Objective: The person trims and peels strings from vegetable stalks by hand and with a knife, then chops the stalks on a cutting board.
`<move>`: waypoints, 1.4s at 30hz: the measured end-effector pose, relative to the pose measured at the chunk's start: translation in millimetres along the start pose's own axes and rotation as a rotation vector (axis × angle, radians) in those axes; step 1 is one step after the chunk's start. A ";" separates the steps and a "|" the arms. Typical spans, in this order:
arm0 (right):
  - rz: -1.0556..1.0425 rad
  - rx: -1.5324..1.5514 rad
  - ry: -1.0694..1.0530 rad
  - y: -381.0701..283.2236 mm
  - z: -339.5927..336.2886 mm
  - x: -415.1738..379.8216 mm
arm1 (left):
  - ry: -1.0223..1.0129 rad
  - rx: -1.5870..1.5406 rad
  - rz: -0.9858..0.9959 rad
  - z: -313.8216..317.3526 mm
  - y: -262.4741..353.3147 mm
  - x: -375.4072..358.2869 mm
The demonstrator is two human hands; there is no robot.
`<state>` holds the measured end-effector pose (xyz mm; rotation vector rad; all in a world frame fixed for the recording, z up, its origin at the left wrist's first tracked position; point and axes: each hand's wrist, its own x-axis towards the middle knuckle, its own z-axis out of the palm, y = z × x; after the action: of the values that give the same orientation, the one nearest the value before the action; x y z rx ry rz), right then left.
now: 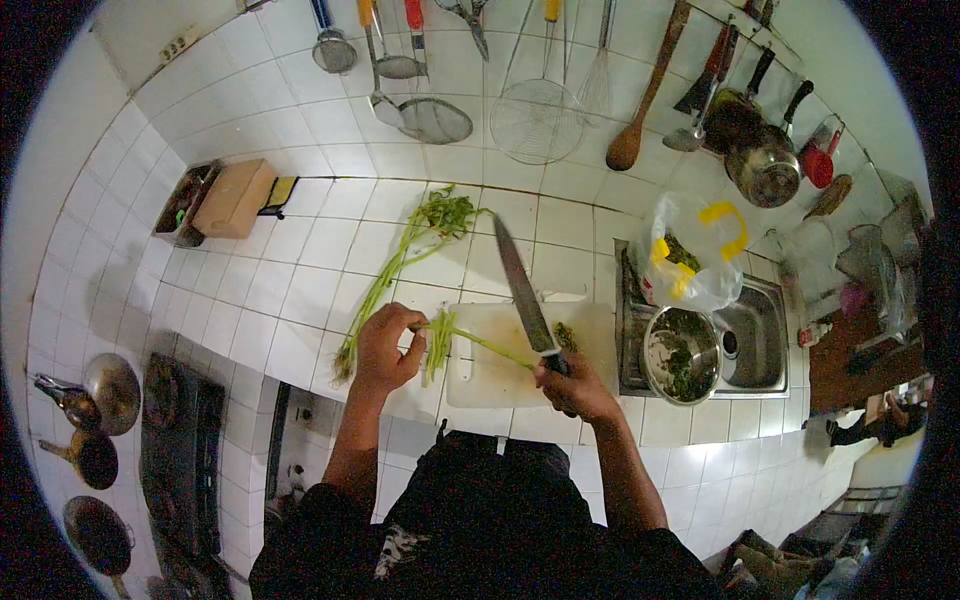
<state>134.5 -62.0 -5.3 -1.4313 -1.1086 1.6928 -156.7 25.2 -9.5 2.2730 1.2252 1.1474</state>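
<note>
My left hand [388, 345] pinches one end of a thin green celery-like stalk [482, 343]. The stalk slants across the white cutting board [490, 390], its other end reaching the thumb of my right hand [578, 388]. That hand grips a large kitchen knife [520, 278] by its dark handle, the blade pointing away toward the wall. Short cut stems [438, 345] lie at the board's left edge. A leafy bunch [440, 212] with long stems rests on the tiles beyond my left hand. Some chopped greens [565, 335] sit beside the blade.
Right of the board, a metal bowl [683, 355] of chopped greens stands by the sink [765, 345], with a plastic bag [690, 250] behind it. A brown box [233, 198] is at the back left. Utensils such as a wooden spoon [625, 145] hang on the wall.
</note>
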 end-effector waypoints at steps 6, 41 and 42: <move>0.048 -0.224 0.061 71.4 -5.5 45.0 | -0.246 0.203 -0.062 57.4 -39.9 -41.8; 0.102 -0.320 0.487 173.1 -3.3 -47.7 | -0.428 0.089 0.165 203.0 8.1 -52.3; 0.109 -0.322 0.478 171.9 -2.9 -48.2 | -0.428 0.087 0.167 206.4 5.7 -53.7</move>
<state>153.8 -178.0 -139.7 -1.9990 -1.0711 1.1733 -11.0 -2.1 -162.9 2.5483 0.9484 0.6121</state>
